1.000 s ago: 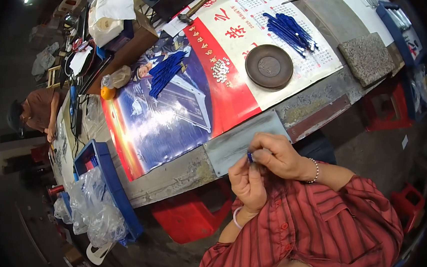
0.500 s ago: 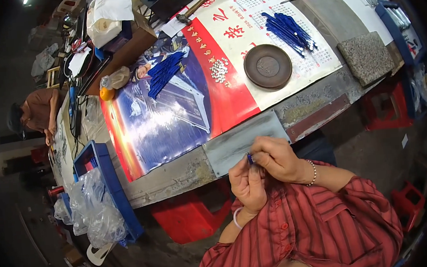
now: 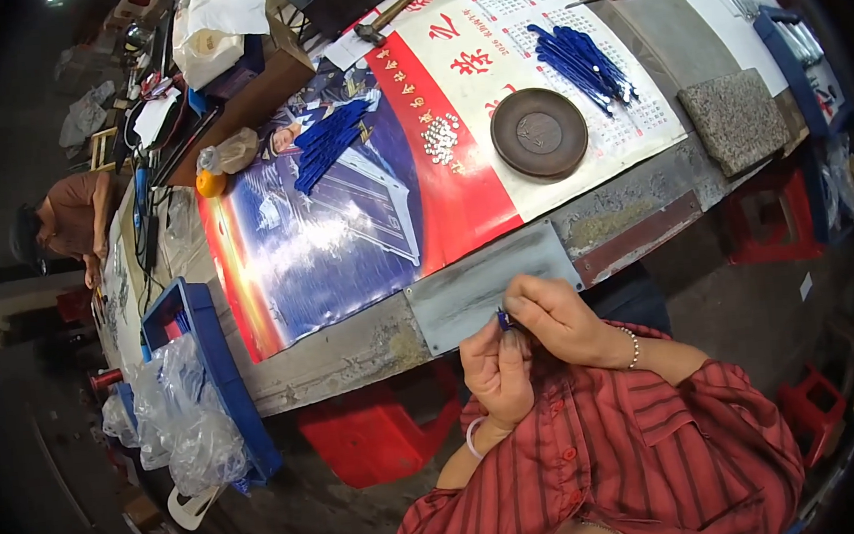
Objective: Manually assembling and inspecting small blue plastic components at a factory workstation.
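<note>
Fingers (image 3: 526, 311) of both hands clamp one small blue piece (image 3: 503, 319); we see blue stacks (image 3: 581, 59) waiting at 12 o'clock, (image 3: 329, 144) at 11.

The scene is viewed from a single head-worn fisheye camera, directed steeply downward and forward. The hands (image 3: 528, 344) are seen close below centre, toward 6 o'clock. The bench (image 3: 353, 348) is spread from 9 to 2 o'clock, farther off. Straight edges are bent near the rim. No second view is provided.
</note>
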Demonstrator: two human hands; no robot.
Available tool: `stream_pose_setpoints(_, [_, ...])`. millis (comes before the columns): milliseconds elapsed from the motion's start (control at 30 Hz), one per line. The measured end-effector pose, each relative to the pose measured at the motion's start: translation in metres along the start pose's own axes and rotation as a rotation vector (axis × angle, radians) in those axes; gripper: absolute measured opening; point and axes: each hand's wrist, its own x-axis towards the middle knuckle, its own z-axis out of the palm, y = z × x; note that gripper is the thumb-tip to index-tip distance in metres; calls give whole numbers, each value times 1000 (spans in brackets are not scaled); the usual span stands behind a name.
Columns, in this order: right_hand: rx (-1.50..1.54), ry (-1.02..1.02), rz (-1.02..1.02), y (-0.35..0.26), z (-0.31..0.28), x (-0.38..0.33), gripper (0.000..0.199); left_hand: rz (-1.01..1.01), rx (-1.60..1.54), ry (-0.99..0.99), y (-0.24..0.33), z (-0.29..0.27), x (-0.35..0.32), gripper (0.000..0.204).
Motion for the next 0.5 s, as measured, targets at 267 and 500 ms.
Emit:
stream_pose_setpoints(267, [-477,259,-629,11,13,1,17,107,141,87,-10,-7,-9,25])
stream_pose_setpoints(500, [-669,364,-654,15,20,1,11,110,201,108,-10,-2,-5,23])
